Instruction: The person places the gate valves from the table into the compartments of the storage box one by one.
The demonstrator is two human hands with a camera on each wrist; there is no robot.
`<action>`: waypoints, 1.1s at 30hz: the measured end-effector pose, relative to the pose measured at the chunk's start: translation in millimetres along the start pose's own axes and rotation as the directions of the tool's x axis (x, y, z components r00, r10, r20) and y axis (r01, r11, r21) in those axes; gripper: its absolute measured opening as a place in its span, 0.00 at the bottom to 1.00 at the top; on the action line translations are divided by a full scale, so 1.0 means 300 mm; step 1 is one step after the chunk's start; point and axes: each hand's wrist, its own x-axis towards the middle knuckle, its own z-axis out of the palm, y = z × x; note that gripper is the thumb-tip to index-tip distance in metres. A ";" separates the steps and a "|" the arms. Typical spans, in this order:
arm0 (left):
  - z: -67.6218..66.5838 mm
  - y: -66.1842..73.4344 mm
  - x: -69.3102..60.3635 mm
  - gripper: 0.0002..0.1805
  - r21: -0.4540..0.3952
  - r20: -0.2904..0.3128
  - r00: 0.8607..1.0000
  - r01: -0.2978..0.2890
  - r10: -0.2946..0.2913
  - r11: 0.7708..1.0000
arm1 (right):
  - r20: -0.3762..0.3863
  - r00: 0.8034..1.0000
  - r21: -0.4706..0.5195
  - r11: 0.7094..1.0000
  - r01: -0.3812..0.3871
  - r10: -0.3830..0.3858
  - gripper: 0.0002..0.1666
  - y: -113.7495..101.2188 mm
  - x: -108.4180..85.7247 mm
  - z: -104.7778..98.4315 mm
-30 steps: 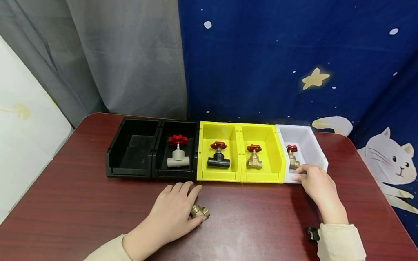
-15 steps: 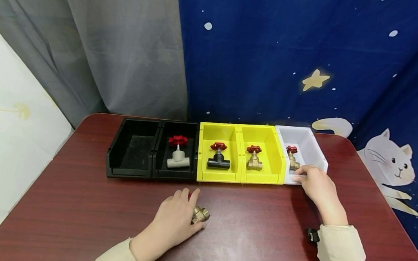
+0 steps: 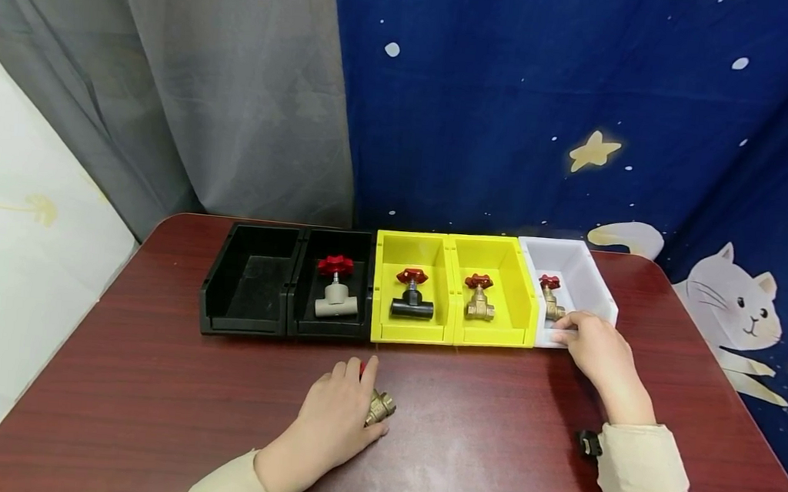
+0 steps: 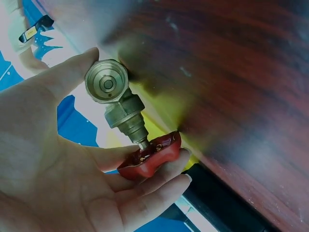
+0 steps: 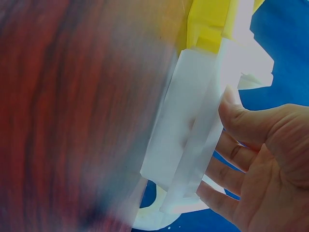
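Near the middle of the table, my left hand [image 3: 332, 419] holds a brass gate valve [image 3: 381, 408], partly hidden under the fingers in the head view. In the left wrist view the thumb lies against its brass body [image 4: 124, 108], and the other fingers are behind its red handwheel [image 4: 153, 158]. My right hand [image 3: 597, 351] is at the front lip of the white bin [image 3: 589, 277], thumb and fingers reaching over it. Close to those fingers, another brass valve [image 3: 551, 298] leans inside; the right fingertips are hidden, so I cannot tell whether they grip it.
Left of the white bin stand two yellow bins [image 3: 498, 246] and two black bins [image 3: 249, 327] in a row. A grey valve [image 3: 336, 299], a black valve [image 3: 412, 305] and a brass valve [image 3: 480, 305] sit in them; the leftmost black bin holds nothing. Curtains hang behind.
My left hand has shifted slightly right and toward the near edge, its fingers drawn back from the bins around the valve. My right hand stays where it was.
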 end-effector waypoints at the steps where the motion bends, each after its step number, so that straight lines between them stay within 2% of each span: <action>1: 0.001 0.000 0.001 0.48 0.000 0.003 1.000 0.001 -0.001 1.000 | 0.003 1.000 -0.001 1.000 -0.003 0.003 0.08 0.000 0.000 0.000; 15: 0.014 0.017 0.017 0.42 0.033 -0.006 1.000 0.024 -0.024 0.999 | 0.005 1.000 -0.003 1.000 -0.014 0.014 0.07 0.006 0.003 -0.006; 20: 0.011 0.006 0.020 0.40 0.013 0.023 1.000 0.003 -0.003 1.000 | 0.000 1.000 -0.007 1.000 -0.012 0.012 0.07 0.006 0.001 -0.006; 23: 0.008 -0.008 0.020 0.41 -0.027 0.030 1.000 -0.008 0.008 1.000 | -0.002 1.000 -0.007 1.000 -0.009 0.009 0.07 0.004 0.001 -0.005; 28: 0.013 -0.030 0.013 0.42 -0.104 -0.009 1.000 -0.007 0.006 0.995 | -0.005 1.000 -0.006 1.000 -0.009 0.009 0.07 0.003 0.002 -0.004; 33: 0.021 -0.050 -0.003 0.41 -0.110 -0.075 0.997 -0.022 0.014 0.994 | 0.000 1.000 -0.004 1.000 -0.010 0.010 0.07 0.002 0.002 -0.002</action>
